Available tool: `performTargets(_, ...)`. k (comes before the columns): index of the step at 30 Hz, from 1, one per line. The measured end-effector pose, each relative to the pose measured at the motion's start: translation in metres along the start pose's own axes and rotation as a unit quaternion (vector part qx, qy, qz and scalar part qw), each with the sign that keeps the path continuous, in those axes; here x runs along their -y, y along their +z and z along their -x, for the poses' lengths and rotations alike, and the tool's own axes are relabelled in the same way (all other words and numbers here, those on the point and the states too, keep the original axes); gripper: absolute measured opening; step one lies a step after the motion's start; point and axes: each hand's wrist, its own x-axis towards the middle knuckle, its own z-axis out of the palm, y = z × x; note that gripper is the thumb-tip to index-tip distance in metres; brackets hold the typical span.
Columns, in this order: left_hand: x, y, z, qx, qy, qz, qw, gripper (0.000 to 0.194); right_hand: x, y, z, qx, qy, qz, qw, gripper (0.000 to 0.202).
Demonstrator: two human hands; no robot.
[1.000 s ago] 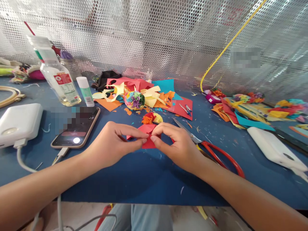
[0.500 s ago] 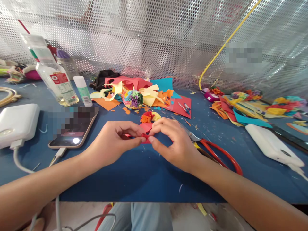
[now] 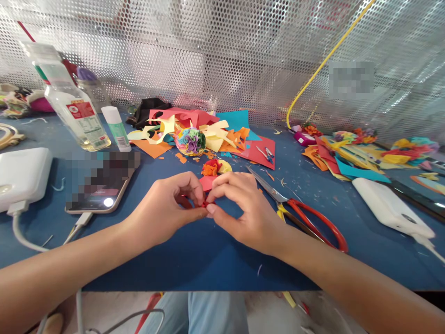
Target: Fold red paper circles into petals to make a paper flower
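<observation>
A small strip of red paper [image 3: 205, 204] is pinched between the fingertips of both my hands above the blue table; most of it is hidden by the fingers. My left hand [image 3: 177, 199] grips it from the left, and my right hand [image 3: 239, 204] from the right, fingertips meeting. Just behind them lie a flat red paper piece [image 3: 207, 183] and small rolled paper flowers [image 3: 211, 168] in orange, red and pale yellow. Farther back sits a multicoloured ball of paper flowers [image 3: 190, 141]. Red-handled scissors [image 3: 301, 208] lie beside my right forearm, blades pointing away.
Paper scraps [image 3: 194, 118] heap at the back, with a compass [image 3: 268, 155] on red card. A clear bottle [image 3: 78, 113], glue stick [image 3: 116, 129], phone [image 3: 104, 185] and white power bank [image 3: 24, 176] stand or lie left. Another power bank [image 3: 392, 208] and coloured paper [image 3: 351, 157] lie right.
Both hands have drawn slightly closer together and turned over the red paper, so less of it shows. The whole view has shifted a little.
</observation>
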Motion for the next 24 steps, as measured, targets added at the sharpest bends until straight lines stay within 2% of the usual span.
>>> performTargets(7,-0.006,-0.002,0.002,0.023,0.014,-0.078,0.997,0.018,-0.001,0.001,0.000,0.006,-0.028,0.019,0.999,0.004)
performTargets(13,-0.003,-0.001,0.002,0.031,0.020,-0.097,0.995,0.017,0.001,0.006,0.000,0.020,-0.023,0.017,0.999,0.006)
performTargets(16,-0.002,-0.002,-0.001,0.002,0.039,-0.087,0.995,0.015,0.000,0.002,0.000,0.001,-0.014,-0.008,1.000,0.006)
performTargets(20,0.000,-0.005,-0.005,-0.056,0.068,-0.054,0.995,0.017,-0.007,-0.006,0.000,-0.056,0.006,-0.082,0.995,0.026)
performTargets(24,0.002,-0.008,-0.008,-0.076,0.066,-0.036,0.994,0.014,-0.020,-0.006,-0.003,-0.071,0.046,-0.101,0.991,0.030)
